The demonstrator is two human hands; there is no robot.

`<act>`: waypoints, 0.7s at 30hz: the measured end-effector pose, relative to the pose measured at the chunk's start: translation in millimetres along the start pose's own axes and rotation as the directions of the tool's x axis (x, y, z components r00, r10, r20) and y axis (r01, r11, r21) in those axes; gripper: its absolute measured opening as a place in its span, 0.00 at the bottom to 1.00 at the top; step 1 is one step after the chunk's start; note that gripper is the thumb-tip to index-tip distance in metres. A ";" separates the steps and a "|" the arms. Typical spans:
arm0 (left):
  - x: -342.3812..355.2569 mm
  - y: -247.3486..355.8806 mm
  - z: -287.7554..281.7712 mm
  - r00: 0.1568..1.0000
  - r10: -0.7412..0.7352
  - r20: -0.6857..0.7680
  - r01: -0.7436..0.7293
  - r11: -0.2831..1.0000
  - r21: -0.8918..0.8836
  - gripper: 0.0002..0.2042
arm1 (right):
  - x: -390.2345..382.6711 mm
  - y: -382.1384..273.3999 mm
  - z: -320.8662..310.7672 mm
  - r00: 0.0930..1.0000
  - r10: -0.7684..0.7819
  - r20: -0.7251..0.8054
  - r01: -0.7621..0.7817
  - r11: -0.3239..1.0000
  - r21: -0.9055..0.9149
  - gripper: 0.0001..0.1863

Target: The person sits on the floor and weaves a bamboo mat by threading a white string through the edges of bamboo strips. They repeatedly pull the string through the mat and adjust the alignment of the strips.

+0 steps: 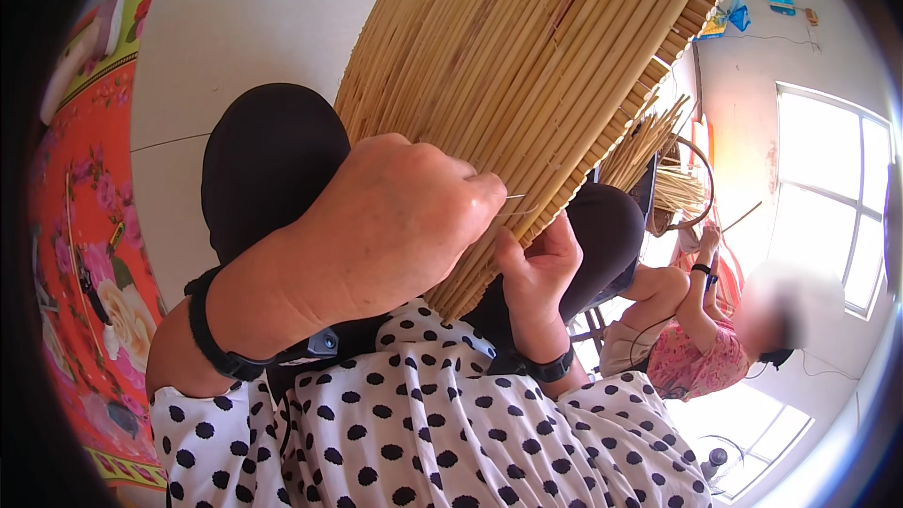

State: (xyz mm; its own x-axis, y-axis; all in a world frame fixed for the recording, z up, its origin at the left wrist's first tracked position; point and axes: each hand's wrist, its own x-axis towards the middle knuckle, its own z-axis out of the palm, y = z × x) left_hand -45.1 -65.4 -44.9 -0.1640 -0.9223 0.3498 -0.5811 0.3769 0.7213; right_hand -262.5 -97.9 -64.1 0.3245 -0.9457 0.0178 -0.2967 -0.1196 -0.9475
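A large panel of straight straw-coloured reed stalks (527, 47), bound side by side, lies tilted across my lap. Its right border (649, 75) shows a row of cut stalk ends. My left hand (395, 216) is closed above the panel's near part, and a thin needle (514, 197) sticks out from its pinched fingertips. Just below the needle a fine pale thread (517, 214) curves over the stalks. At the panel's near right border my right hand (543, 273) pinches the rim, thumb on the near side; some of its fingers are hidden behind.
On the right another person (701, 339) sits holding a thin stalk (743, 216). Bundled reeds (649, 146) and a round-handled basket (691, 188) stand between us. A red floral mat (94, 254) covers the floor at left, with a cable (87, 282) on it.
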 end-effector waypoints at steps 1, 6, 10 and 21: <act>0.0 -0.1 0.3 1.000 0.007 -0.009 -0.007 1.000 0.001 0.05 | -0.3 0.2 0.1 1.000 0.003 -0.002 -0.003 1.000 -0.001 0.22; -0.3 -0.4 -1.2 0.999 0.042 -0.021 -0.041 0.999 0.025 0.03 | -2.3 1.2 -0.5 0.999 0.026 0.019 -0.027 1.000 0.012 0.21; -0.7 3.9 -2.1 1.000 0.023 -0.011 -0.023 0.999 0.034 0.02 | -2.9 -1.1 0.0 0.997 0.072 0.029 -0.074 0.994 0.080 0.20; -7.0 17.6 -5.7 1.000 -0.009 0.027 0.007 0.998 0.070 0.04 | -7.1 4.6 -1.5 0.991 0.045 0.129 -0.042 0.999 -0.033 0.22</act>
State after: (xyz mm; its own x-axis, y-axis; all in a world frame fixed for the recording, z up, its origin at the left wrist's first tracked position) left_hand -49.6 -51.8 -31.3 -0.1805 -0.9276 0.3269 -0.6364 0.3636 0.6803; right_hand -267.5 -92.1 -68.1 0.4239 -0.9033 -0.0666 -0.3394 -0.0902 -0.9363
